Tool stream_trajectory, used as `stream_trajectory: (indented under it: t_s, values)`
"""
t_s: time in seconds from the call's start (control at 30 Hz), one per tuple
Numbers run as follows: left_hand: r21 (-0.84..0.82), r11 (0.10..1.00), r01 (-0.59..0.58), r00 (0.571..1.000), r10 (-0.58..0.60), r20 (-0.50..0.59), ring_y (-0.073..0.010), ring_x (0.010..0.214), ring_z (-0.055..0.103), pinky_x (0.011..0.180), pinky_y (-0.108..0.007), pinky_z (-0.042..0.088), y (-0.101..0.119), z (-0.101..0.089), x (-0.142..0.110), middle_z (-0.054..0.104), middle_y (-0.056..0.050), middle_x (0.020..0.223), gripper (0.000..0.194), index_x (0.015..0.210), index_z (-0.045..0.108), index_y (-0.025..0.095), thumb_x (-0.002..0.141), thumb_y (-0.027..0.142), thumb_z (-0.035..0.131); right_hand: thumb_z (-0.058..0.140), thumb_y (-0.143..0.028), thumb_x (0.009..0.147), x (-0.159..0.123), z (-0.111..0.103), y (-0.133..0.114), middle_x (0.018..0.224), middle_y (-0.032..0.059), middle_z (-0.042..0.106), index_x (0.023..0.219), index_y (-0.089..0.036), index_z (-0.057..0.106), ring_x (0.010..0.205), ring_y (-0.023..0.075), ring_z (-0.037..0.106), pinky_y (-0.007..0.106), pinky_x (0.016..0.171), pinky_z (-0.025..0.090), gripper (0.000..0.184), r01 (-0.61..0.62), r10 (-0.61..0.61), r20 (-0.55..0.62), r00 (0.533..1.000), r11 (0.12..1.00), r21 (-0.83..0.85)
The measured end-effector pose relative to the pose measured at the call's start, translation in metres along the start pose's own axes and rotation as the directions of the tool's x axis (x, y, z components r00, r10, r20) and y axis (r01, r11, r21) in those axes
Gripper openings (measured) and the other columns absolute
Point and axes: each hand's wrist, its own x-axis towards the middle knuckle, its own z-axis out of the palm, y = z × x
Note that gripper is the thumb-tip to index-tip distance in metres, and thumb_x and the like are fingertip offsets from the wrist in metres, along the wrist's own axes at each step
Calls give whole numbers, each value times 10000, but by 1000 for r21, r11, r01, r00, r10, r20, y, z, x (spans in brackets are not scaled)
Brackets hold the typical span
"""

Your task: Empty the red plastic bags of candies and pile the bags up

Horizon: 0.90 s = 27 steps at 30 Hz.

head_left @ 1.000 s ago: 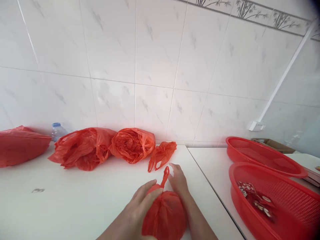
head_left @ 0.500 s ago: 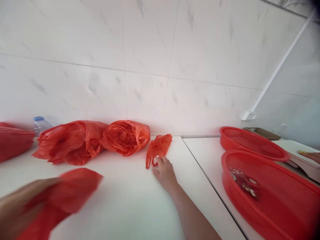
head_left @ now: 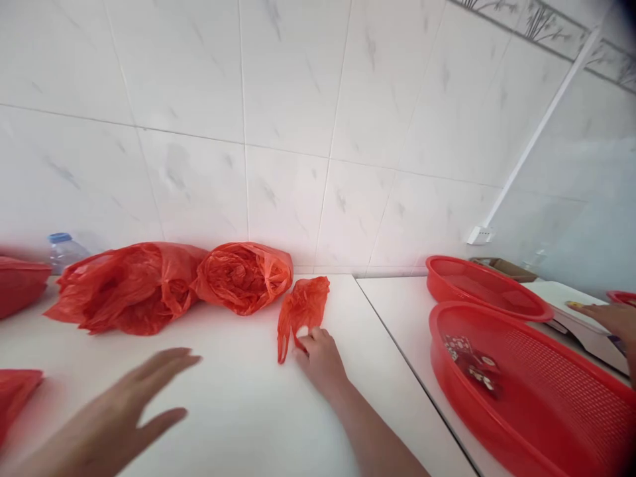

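My right hand [head_left: 322,363] has its fingers closed on a handle of a small, crumpled red plastic bag [head_left: 307,302], which lies on the white table [head_left: 238,397]. My left hand [head_left: 112,414] hovers over the table, thumb and fingers apart, holding nothing. Beside it, cut off by the left edge, lies another red bag [head_left: 17,394]. Two bunched red plastic bags sit behind: a rounded one [head_left: 243,278] next to the small bag, and a wider one [head_left: 129,285] to its left.
Two red plastic baskets stand at the right; the nearer basket [head_left: 447,377] holds several small dark red packets [head_left: 472,364]. Another person's hand [head_left: 603,318] touches a white scale-like device [head_left: 559,298]. A clear bottle [head_left: 64,252] and a red bundle [head_left: 20,285] are at far left.
My left hand has let go of the red bag it held, which now lies at the left edge. My right hand has closed on the small bag's handle and drawn it slightly nearer.
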Motion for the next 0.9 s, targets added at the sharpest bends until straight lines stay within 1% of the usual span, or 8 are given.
stream_trajectory:
  t_s: [0.1, 0.2, 0.27, 0.37, 0.43, 0.67, 0.8, 0.9]
  values:
    - [-162, 982, -100, 945, 145, 294, -244, 1166, 556, 984, -366, 447, 46, 27, 8, 567, 23, 1314, 406, 1167, 582, 418, 772, 329, 621, 540, -194, 832, -23, -9, -10, 843, 26, 549, 804, -230, 679, 826, 165, 510, 280, 759, 431, 146, 56, -57, 14, 998, 996, 66]
    - [-358, 920, -159, 906, 280, 317, -180, 1081, 589, 927, -273, 470, 96, 59, 26, 589, 3, 1248, 435, 1130, 597, 344, 758, 123, 551, 490, -50, 762, -48, -13, -15, 849, 25, 538, 732, -222, 655, 826, 156, 512, 275, 760, 434, 240, 140, -144, 9, 989, 973, 182]
    - [-307, 940, -148, 940, 231, 253, -184, 1089, 572, 936, -285, 451, 112, 79, 35, 574, -24, 1243, 402, 1093, 604, 283, 753, 91, 509, 459, 18, 659, -61, -15, -13, 875, 31, 539, 704, -213, 635, 853, 162, 523, 280, 779, 441, 294, 187, -192, 1, 981, 954, 236]
    - [-53, 998, 28, 969, -14, 248, -257, 1016, 586, 849, -358, 472, 108, 102, 42, 584, -94, 1158, 390, 1130, 569, 208, 743, 250, 591, 416, 35, 545, -70, -23, -2, 886, 37, 544, 681, -210, 611, 861, 170, 544, 282, 771, 457, 341, 218, -223, -11, 975, 940, 262]
    - [54, 991, 122, 965, -131, 228, -299, 974, 581, 792, -400, 464, 96, 108, 44, 572, -123, 1128, 433, 1128, 559, 185, 728, 340, 615, 397, 24, 572, -69, -31, 13, 869, 40, 549, 669, -209, 598, 834, 169, 554, 281, 742, 468, 323, 184, -185, -17, 983, 955, 231]
    - [9, 989, 150, 973, -149, 174, -241, 880, 571, 836, -373, 372, 64, 91, 40, 613, -55, 914, 197, 912, 614, 216, 750, 186, 506, 425, -46, 649, -56, -40, 67, 995, 82, 645, 696, -222, 652, 991, 267, 574, 407, 815, 491, 291, -53, 48, -90, 995, 997, -50]
    - [-178, 967, 183, 973, -152, 172, -184, 705, 536, 670, -306, 365, 70, 87, 37, 565, -23, 774, 178, 701, 553, 207, 809, 202, 412, 517, -173, 750, -59, -41, 34, 1022, 98, 661, 954, -229, 666, 1012, 301, 573, 478, 866, 457, 259, 25, -54, -295, 954, 995, -101]
    - [-373, 903, 213, 971, -155, 180, -166, 706, 516, 660, -290, 373, 85, 87, 35, 535, -15, 809, 176, 680, 507, 206, 818, 255, 410, 432, -224, 870, -56, -39, -9, 981, 93, 658, 930, -224, 648, 927, 238, 604, 401, 833, 477, 224, 88, -74, -290, 954, 995, 37]
